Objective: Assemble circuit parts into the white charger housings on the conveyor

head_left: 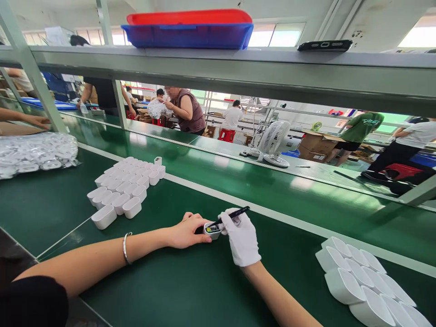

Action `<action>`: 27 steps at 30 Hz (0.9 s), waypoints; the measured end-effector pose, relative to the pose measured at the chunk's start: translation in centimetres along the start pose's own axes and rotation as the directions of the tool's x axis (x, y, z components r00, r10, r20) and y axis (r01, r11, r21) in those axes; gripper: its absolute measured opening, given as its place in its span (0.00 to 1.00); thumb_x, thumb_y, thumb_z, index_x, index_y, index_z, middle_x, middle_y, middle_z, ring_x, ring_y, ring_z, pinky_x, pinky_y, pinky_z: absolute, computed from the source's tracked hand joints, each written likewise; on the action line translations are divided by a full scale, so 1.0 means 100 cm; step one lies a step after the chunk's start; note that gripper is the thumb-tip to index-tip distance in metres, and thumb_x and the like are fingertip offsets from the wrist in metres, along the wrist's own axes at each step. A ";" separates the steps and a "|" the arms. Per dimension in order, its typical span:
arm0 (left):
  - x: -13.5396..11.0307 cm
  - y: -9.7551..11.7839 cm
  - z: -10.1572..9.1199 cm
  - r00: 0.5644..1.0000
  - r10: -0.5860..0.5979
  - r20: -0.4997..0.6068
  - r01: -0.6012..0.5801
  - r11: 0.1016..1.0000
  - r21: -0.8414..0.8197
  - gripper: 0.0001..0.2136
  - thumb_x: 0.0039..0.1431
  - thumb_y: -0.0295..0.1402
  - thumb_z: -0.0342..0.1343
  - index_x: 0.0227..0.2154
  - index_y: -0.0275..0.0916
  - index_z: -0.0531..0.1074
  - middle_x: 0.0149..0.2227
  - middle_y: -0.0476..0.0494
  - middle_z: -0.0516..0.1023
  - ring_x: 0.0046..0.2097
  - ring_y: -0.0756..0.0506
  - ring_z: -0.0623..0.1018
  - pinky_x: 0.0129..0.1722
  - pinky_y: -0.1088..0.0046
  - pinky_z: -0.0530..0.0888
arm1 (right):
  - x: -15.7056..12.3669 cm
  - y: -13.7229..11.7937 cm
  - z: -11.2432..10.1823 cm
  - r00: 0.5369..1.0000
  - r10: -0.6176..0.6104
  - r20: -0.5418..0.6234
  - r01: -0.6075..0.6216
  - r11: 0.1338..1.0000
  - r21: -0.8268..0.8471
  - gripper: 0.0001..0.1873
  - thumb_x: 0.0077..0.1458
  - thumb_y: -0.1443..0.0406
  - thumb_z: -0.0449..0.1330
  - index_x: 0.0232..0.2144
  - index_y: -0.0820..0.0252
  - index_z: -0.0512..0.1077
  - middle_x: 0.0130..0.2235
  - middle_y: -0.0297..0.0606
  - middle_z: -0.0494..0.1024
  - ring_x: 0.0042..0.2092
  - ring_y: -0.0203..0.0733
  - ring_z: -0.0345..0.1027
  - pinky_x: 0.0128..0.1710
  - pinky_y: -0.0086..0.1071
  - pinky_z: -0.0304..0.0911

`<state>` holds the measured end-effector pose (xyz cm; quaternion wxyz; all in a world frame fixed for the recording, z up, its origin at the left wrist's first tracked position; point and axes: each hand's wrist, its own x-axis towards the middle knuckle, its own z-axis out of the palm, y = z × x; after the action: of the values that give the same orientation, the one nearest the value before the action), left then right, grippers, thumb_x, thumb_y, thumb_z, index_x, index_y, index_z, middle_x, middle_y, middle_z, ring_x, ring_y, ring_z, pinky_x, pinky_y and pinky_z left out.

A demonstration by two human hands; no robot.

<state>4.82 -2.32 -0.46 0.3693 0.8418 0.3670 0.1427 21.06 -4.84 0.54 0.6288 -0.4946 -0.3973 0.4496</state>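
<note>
My bare left hand (188, 232), a silver bangle on its wrist, grips a small white oval plastic housing (211, 235) on the green bench. Inside the housing shows a green and yellow circuit part, too small to make out fully. My right hand (242, 238), in a white glove, is closed around black tweezers (240, 212), whose tip points down into the housing. The gloved fingers also lie against the housing's right side. Left of my hands stands a group of white oval housings (117, 195). At the right is another cluster of larger-looking white housings (364, 281).
A grey shelf (218, 68) spans the view above the bench (163, 290), bearing blue and red trays (187, 34) and a black phone (325, 45). Clear-bagged parts (37, 152) lie at the left, near another person's arm (23, 119). A white fan (275, 141) stands beyond; several people work behind.
</note>
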 end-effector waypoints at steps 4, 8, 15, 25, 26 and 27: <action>0.001 -0.001 0.000 1.000 0.015 0.004 -0.015 1.000 -0.009 0.09 0.56 0.40 0.53 0.37 0.45 0.71 0.32 0.50 0.68 0.45 0.41 0.64 0.51 0.59 0.55 | -0.001 0.004 0.003 0.999 -0.028 -0.030 0.026 0.999 -0.038 0.14 0.37 0.61 0.66 0.26 0.59 0.67 0.24 0.30 0.74 0.21 0.31 0.63 0.19 0.26 0.60; 0.000 0.003 -0.001 1.000 -0.021 0.009 0.021 0.999 -0.030 0.09 0.57 0.40 0.53 0.39 0.45 0.70 0.33 0.49 0.68 0.46 0.41 0.64 0.52 0.58 0.54 | 0.000 0.004 0.001 0.998 -0.019 -0.060 0.017 0.999 -0.029 0.13 0.38 0.60 0.64 0.26 0.60 0.67 0.22 0.29 0.73 0.19 0.31 0.63 0.20 0.26 0.61; -0.002 0.008 -0.002 0.998 -0.063 0.009 0.064 0.996 -0.056 0.11 0.56 0.40 0.53 0.41 0.46 0.71 0.34 0.49 0.68 0.46 0.40 0.64 0.52 0.60 0.55 | 0.004 0.002 -0.001 0.997 -0.011 -0.080 0.008 0.999 -0.037 0.13 0.38 0.60 0.65 0.24 0.60 0.66 0.20 0.29 0.73 0.18 0.31 0.62 0.19 0.27 0.61; -0.004 0.005 -0.001 0.999 -0.048 -0.010 0.047 0.997 -0.057 0.15 0.55 0.43 0.54 0.45 0.47 0.71 0.38 0.48 0.72 0.48 0.39 0.65 0.51 0.59 0.57 | 0.030 -0.009 -0.030 0.998 0.014 -0.056 -0.043 0.827 -0.561 0.17 0.54 0.55 0.48 0.20 0.59 0.64 0.16 0.30 0.65 0.15 0.33 0.56 0.17 0.28 0.53; -0.004 0.004 -0.001 0.999 -0.037 -0.013 0.036 0.997 -0.067 0.16 0.54 0.43 0.55 0.45 0.47 0.71 0.39 0.47 0.73 0.48 0.39 0.65 0.52 0.58 0.56 | 0.032 -0.011 -0.033 1.000 0.029 -0.006 -0.025 0.709 -0.705 0.18 0.55 0.58 0.46 0.19 0.59 0.65 0.16 0.31 0.66 0.17 0.34 0.59 0.19 0.29 0.55; -0.003 0.002 0.001 0.999 -0.030 -0.030 0.027 0.996 -0.085 0.18 0.54 0.43 0.55 0.47 0.47 0.70 0.42 0.47 0.73 0.49 0.38 0.65 0.53 0.57 0.55 | 0.033 -0.014 -0.036 0.997 0.060 0.049 0.005 0.578 -0.816 0.17 0.55 0.60 0.47 0.19 0.59 0.66 0.18 0.33 0.68 0.19 0.35 0.62 0.22 0.29 0.56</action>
<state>4.71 -2.67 -0.37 0.4008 0.8177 0.3783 0.1662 25.59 -2.73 1.37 0.3103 -0.7178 -0.5736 0.2439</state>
